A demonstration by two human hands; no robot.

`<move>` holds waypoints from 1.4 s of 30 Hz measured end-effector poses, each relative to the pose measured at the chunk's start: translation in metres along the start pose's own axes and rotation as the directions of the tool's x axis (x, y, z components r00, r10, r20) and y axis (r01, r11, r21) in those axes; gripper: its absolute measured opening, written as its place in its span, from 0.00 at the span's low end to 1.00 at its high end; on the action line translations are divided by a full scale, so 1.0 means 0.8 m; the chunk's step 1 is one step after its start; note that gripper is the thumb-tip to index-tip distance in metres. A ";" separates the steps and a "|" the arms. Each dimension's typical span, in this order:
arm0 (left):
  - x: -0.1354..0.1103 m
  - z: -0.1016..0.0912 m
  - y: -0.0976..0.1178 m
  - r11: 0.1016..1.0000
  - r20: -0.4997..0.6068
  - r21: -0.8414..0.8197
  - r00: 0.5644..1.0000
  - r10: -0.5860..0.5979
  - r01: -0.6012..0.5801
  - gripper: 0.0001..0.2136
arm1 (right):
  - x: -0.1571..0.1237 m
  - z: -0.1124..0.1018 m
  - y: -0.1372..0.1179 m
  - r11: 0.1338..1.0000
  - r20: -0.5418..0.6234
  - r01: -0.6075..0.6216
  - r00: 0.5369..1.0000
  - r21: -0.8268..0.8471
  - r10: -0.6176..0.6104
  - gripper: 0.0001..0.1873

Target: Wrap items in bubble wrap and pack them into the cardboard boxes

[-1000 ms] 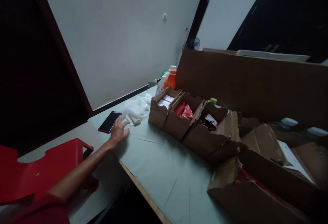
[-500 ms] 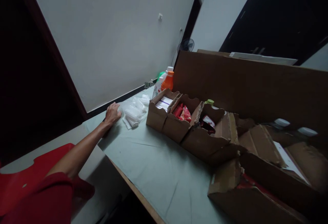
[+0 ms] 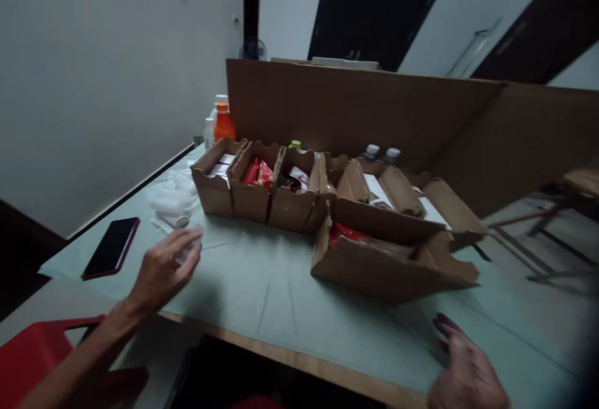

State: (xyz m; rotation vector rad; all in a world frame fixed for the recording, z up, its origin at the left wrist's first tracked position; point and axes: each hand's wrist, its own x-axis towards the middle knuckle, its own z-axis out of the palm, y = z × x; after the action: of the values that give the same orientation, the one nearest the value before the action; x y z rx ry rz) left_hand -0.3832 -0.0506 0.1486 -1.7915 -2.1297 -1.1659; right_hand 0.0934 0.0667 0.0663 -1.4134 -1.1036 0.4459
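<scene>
My left hand [image 3: 161, 269] hovers over the near left part of the pale green table [image 3: 281, 297], its fingers curled round what looks like a small clear plastic bag [image 3: 191, 248]; the hand is blurred. A dark phone in a red case [image 3: 111, 248] lies flat just left of it. A pile of clear plastic bags [image 3: 169, 200] sits beyond the hand. My right hand [image 3: 463, 371] comes in at the bottom right, fingers stretched out above the table, holding nothing.
A row of open cardboard boxes [image 3: 253, 187] with red packets and small items stands mid-table, a larger torn box [image 3: 388, 259] in front. A tall cardboard sheet [image 3: 374, 106] stands behind. Bottles [image 3: 223, 123] at the back left. A red chair [image 3: 32, 353] at the lower left.
My left hand has drawn back from the pile of plastic bags toward me, now with a clear bag in its fingers. The view has swung right and my right hand has come into sight.
</scene>
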 end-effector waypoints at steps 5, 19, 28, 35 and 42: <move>-0.046 0.121 0.115 0.938 0.297 -0.335 0.955 0.015 0.090 0.14 | -0.065 0.016 -0.023 0.995 0.426 -0.092 0.902 0.042 0.066 0.22; -0.118 0.158 0.158 0.926 0.396 -0.376 0.898 0.190 -0.030 0.18 | -0.085 0.055 -0.042 0.882 0.625 0.470 0.699 -0.034 -0.348 0.15; -0.112 0.167 0.103 0.958 0.499 -0.251 0.829 0.253 -0.140 0.16 | -0.121 0.077 -0.017 0.573 0.830 0.819 0.347 -0.041 -0.437 0.18; -0.108 0.154 0.097 0.950 0.441 -0.284 0.862 0.249 -0.129 0.14 | -0.056 0.008 0.004 0.559 0.692 0.785 0.560 -0.268 -0.455 0.17; -0.086 0.127 0.067 0.950 0.437 0.309 0.894 -0.097 -0.048 0.14 | -0.074 0.104 -0.034 0.561 0.827 0.783 0.486 -0.269 -0.282 0.17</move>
State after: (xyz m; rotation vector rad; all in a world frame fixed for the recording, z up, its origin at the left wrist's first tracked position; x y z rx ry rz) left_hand -0.2782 -0.0418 0.0658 -2.0245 -2.4057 -0.3916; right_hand -0.0113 0.0597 0.0548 -1.2892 -2.5020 0.0802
